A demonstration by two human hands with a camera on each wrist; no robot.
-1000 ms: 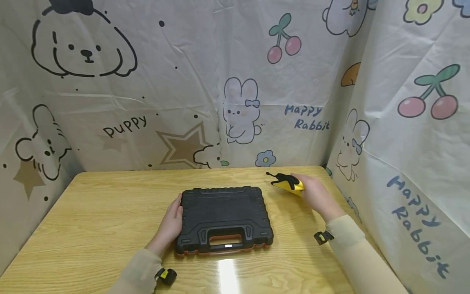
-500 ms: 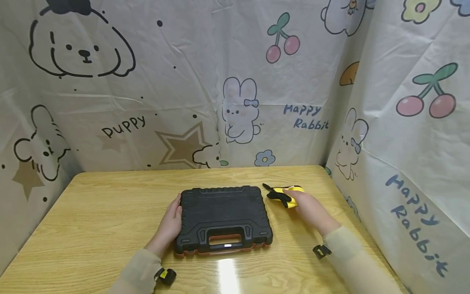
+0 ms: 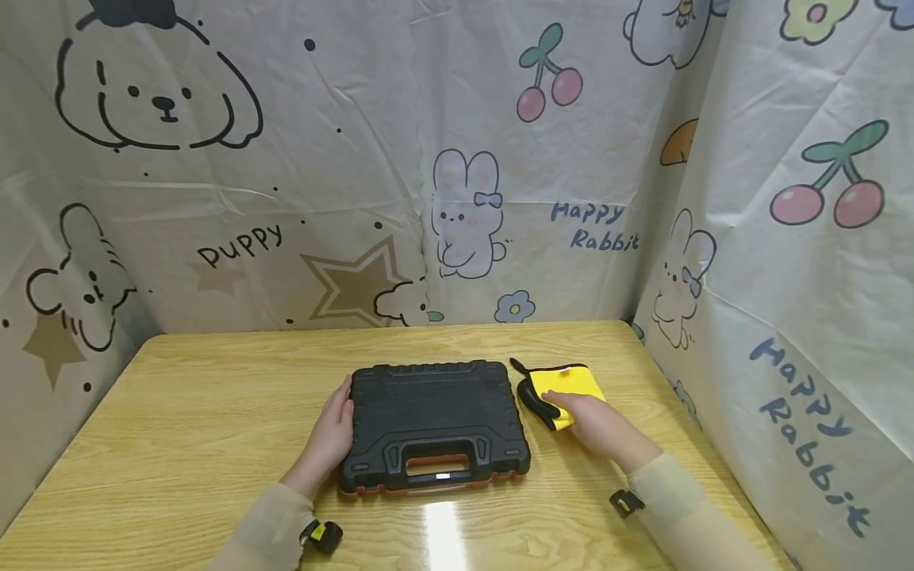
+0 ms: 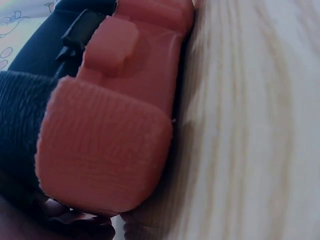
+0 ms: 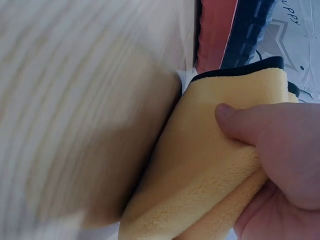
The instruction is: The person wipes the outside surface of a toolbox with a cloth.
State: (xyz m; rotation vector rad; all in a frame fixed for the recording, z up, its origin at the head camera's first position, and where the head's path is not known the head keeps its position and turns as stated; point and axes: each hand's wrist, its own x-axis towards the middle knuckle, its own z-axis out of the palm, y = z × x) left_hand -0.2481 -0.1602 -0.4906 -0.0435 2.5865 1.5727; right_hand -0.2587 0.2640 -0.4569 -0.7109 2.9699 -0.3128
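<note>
A black plastic tool case [image 3: 435, 404] with an orange underside lies flat on the wooden table, its handle towards me. Along its left side rests my left hand [image 3: 334, 428], fingers straight against the edge. The left wrist view shows the orange lower half [image 4: 110, 145] of the case close up. Just right of the case, my right hand [image 3: 596, 424] pinches a folded yellow cleaning cloth [image 3: 564, 385] with black trim and a hanging loop. In the right wrist view the thumb lies on top of the cloth [image 5: 215, 125], which is right at the tabletop; the other fingers are partly hidden behind it.
The wooden table [image 3: 214, 412] ends at a printed curtain [image 3: 343, 174] behind it, and another printed curtain [image 3: 800, 262] hangs close along the right side. Light glares off the tabletop in front of the case.
My right hand has brought the cloth down and towards me, beside the case, and the cloth now lies flatter with its yellow face up. The left hand and the case have stayed put.
</note>
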